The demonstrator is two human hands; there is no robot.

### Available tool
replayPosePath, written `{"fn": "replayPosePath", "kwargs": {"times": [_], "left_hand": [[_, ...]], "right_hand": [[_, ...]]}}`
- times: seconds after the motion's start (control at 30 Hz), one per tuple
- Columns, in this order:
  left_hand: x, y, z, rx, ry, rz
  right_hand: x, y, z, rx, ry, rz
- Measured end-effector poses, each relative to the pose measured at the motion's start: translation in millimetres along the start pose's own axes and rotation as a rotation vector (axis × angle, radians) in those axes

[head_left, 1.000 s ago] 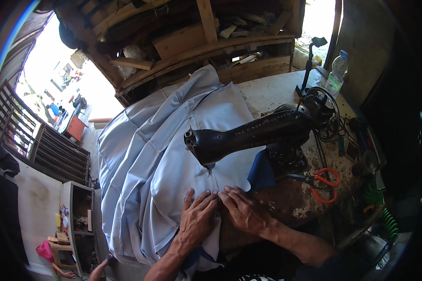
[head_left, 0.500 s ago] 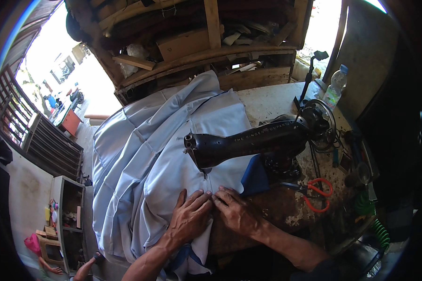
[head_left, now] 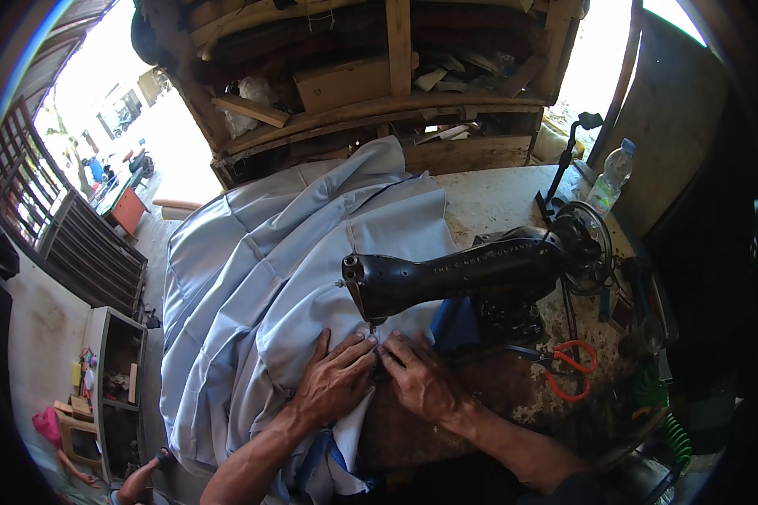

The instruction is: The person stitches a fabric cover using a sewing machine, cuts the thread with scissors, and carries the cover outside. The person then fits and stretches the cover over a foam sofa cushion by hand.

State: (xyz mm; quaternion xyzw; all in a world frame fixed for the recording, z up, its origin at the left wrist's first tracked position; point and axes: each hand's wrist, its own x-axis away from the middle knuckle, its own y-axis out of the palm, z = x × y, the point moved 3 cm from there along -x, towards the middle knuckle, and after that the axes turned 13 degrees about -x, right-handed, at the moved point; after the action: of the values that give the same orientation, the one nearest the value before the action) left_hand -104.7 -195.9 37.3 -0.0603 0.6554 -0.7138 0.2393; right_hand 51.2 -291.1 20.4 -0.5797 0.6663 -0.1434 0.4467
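A wide piece of light grey cloth (head_left: 299, 278) lies in folds over the sewing table and runs under the needle end of a black sewing machine (head_left: 472, 271). My left hand (head_left: 335, 380) rests flat on the cloth just on the near side of the needle, fingers stretched. Close beside it, my right hand (head_left: 419, 379) presses down on the same cloth, its fingertips almost touching the machine's foot. Both hands are open. A dark blue piece of cloth (head_left: 456, 325) shows to the right of the grey cloth, near the machine arm. What lies under my fingertips is hidden.
Scissors with orange handles (head_left: 576, 364) lie right of my hands. A plastic bottle (head_left: 611, 178) and a black stand (head_left: 560, 168) are at the far right. Wooden shelving (head_left: 345, 108) backs the table. At lower left, another person's leg (head_left: 139, 481) and hand show.
Both hands have moved a little forward with the cloth, closer to the needle. Less grey cloth shows right of the needle. The whole view has shifted slightly.
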Motion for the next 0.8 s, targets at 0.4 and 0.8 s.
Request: {"fn": "replayPosePath", "kwargs": {"times": [0.4, 0.8], "left_hand": [[-9, 8, -21, 0.02, 0.005, 0.027], [-21, 9, -25, -0.004, 0.05, 0.01]], "right_hand": [[-21, -1, 14, -0.09, 0.074, 0.043], [-86, 11, 97, -0.615, 0.346, 0.156]]}}
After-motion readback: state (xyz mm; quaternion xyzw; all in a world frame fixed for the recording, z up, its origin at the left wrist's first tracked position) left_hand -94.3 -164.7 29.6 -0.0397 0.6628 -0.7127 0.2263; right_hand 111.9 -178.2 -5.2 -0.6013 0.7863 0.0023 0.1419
